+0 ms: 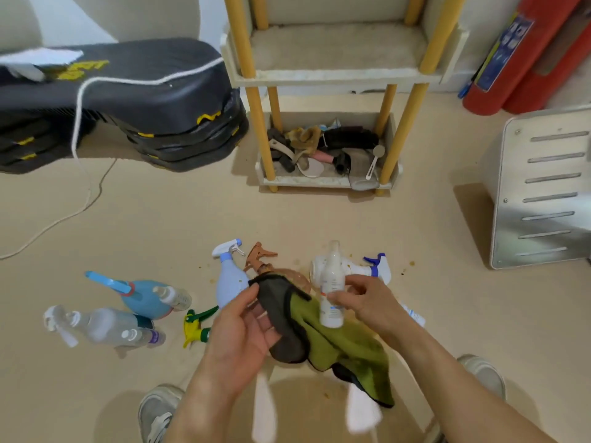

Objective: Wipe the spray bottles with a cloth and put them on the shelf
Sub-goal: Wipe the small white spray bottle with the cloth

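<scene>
My right hand [367, 298] grips a small white spray bottle [332, 286] upright, low in the middle of the view. My left hand [246, 330] holds a green and grey cloth [335, 343] that hangs just beside the bottle. Several other spray bottles lie on the floor: a pale blue one [232, 279], a brown one [260, 255], a white one with a blue trigger [367, 266], a round blue one [144, 295] and clear ones [102, 324] to the left. The yellow-posted shelf [335, 75] stands straight ahead, its middle tier bare.
The shelf's bottom tray [319, 182] is full of brushes and rags. Stacked black step boards [128, 100] with a white cable [80, 129] lie at the left. A metal slotted panel [543, 187] stands at the right, red cylinders [527, 59] behind it. My shoes [156, 407] show below.
</scene>
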